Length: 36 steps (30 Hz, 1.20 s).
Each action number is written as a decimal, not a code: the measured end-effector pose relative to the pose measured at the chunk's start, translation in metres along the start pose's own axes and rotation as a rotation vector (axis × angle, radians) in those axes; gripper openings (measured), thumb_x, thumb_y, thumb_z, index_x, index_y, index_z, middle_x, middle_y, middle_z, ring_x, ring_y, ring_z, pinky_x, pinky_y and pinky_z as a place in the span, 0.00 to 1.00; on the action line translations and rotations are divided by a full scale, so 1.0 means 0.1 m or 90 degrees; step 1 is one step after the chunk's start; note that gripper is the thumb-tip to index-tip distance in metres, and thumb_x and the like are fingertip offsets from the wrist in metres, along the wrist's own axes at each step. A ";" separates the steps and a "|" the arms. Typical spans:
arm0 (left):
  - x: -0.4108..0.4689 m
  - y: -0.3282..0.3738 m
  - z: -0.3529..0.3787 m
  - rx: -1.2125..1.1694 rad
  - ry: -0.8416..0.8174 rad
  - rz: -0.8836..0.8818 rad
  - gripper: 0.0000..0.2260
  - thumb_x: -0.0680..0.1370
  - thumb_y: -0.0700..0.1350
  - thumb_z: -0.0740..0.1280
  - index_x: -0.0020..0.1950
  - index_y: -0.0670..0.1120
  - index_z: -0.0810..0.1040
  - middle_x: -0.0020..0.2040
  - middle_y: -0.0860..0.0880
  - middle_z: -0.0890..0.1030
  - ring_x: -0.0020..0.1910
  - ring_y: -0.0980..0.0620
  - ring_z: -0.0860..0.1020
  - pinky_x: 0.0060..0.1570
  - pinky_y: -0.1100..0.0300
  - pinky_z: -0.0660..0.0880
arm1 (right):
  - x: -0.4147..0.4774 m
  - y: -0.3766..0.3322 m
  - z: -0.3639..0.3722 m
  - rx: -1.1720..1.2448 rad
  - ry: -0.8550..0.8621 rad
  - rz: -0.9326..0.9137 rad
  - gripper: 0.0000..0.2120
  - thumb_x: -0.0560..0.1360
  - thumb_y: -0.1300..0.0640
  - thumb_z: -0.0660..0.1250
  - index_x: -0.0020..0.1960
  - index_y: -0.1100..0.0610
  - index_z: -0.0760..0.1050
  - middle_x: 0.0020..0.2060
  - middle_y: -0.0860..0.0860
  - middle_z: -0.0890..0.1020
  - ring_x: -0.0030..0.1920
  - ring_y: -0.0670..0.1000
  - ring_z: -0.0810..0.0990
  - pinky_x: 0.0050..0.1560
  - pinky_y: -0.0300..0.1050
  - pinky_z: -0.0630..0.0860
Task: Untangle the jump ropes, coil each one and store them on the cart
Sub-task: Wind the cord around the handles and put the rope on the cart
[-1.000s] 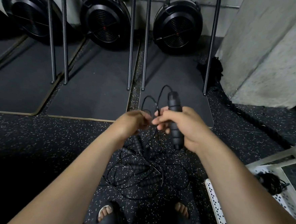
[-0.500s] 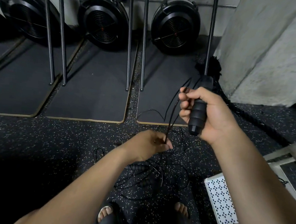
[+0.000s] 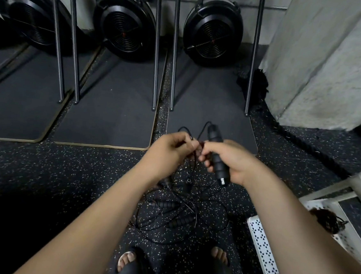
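Clasped in the right hand [image 3: 235, 162], a rope handle [image 3: 218, 165] is held nearly upright, a cord [image 3: 184, 128] pinched alongside by the left hand [image 3: 167, 153] above the tangle [image 3: 180, 218].

Head-camera view: a person's bare left forearm [image 3: 96, 223] and bare right forearm [image 3: 287, 219], uncovered from the frame's lower edge to the wrists, end in a bare left hand [image 3: 167, 155] and a bare right hand [image 3: 233, 162]. On the feet are black open-toed slide sandals, the left sandal [image 3: 132, 272] and the right sandal [image 3: 210, 271], each with one broad, smooth band across the foot. The left foot's toes [image 3: 126, 260] and the right foot's toes [image 3: 220, 255] show bare beyond the bands. The sandals' finer detail is lost in shadow.
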<state>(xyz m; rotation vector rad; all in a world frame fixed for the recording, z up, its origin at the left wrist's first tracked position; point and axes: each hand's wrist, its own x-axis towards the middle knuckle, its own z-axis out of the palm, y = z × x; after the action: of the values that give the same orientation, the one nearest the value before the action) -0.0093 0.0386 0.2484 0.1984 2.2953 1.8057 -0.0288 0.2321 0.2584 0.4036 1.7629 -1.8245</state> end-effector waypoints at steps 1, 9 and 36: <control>0.01 0.01 -0.03 -0.034 0.018 0.000 0.12 0.85 0.48 0.69 0.47 0.41 0.82 0.45 0.40 0.86 0.40 0.51 0.77 0.44 0.57 0.70 | 0.01 0.03 0.03 -0.028 -0.023 0.018 0.07 0.76 0.69 0.69 0.53 0.62 0.80 0.40 0.59 0.85 0.32 0.50 0.78 0.29 0.41 0.74; 0.07 0.03 -0.24 -0.178 0.086 -0.012 0.11 0.86 0.45 0.68 0.54 0.36 0.81 0.47 0.48 0.87 0.45 0.52 0.79 0.44 0.55 0.70 | 0.06 0.20 0.36 -0.152 -0.105 0.046 0.12 0.78 0.69 0.68 0.61 0.66 0.81 0.46 0.60 0.88 0.34 0.49 0.82 0.30 0.37 0.74; -0.10 -0.07 0.29 -0.095 -0.079 -0.241 0.26 0.85 0.66 0.59 0.54 0.46 0.86 0.51 0.51 0.89 0.52 0.47 0.85 0.62 0.46 0.78 | -0.51 -0.42 0.16 0.047 -0.034 -0.194 0.05 0.79 0.66 0.71 0.53 0.64 0.83 0.36 0.55 0.83 0.33 0.49 0.77 0.32 0.39 0.74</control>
<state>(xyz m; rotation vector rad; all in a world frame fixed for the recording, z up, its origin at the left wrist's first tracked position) 0.0078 0.0615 0.2355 -0.1361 1.9460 1.7035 -0.0098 0.2251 0.3234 0.1151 1.8020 -2.0930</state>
